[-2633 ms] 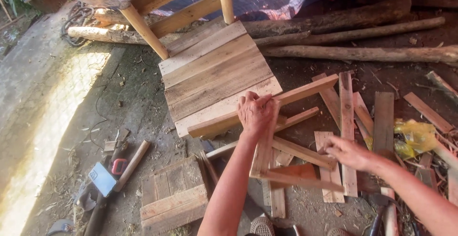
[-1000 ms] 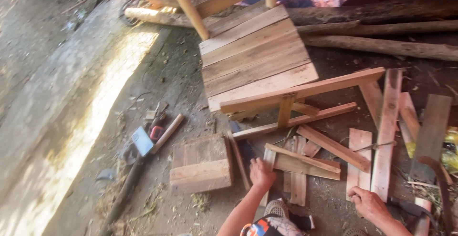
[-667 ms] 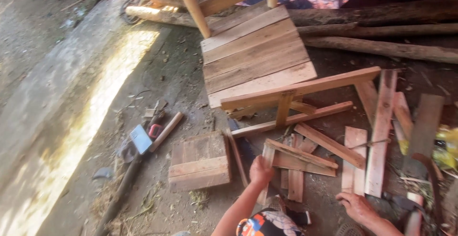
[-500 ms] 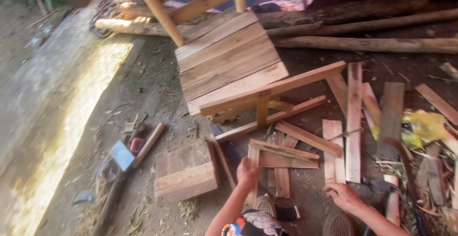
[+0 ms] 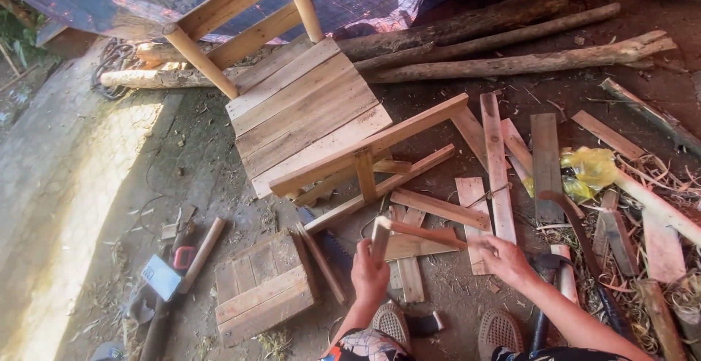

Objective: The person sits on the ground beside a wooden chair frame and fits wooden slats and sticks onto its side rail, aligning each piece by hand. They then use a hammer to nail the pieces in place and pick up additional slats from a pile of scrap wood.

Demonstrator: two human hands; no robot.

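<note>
My left hand point(image 5: 369, 273) is closed around a short pale wooden block point(image 5: 380, 233), held upright just above the ground. My right hand point(image 5: 504, 259) pinches the end of a thin reddish wooden strip point(image 5: 431, 233). The strip runs leftward to the top of the block and meets it there. Under both lie several loose planks point(image 5: 438, 208) on the dirt. Just beyond them an unfinished wooden chair point(image 5: 307, 113) lies tipped over, its slatted seat facing up and its leg frame point(image 5: 369, 146) toward me.
A small slatted wooden block point(image 5: 263, 288) lies at the left, with a hammer point(image 5: 191, 257) further left. A handsaw point(image 5: 326, 238) lies beside the block. Logs point(image 5: 511, 43) lie at the back. Planks, a yellow plastic bag point(image 5: 588, 167) and a curved blade point(image 5: 577, 222) clutter the right. My sandalled feet point(image 5: 391, 324) are at the bottom.
My hands came down from the chair frame to the planks on the ground. They now hold a short block and a thin strip raised together. The view shifted about.
</note>
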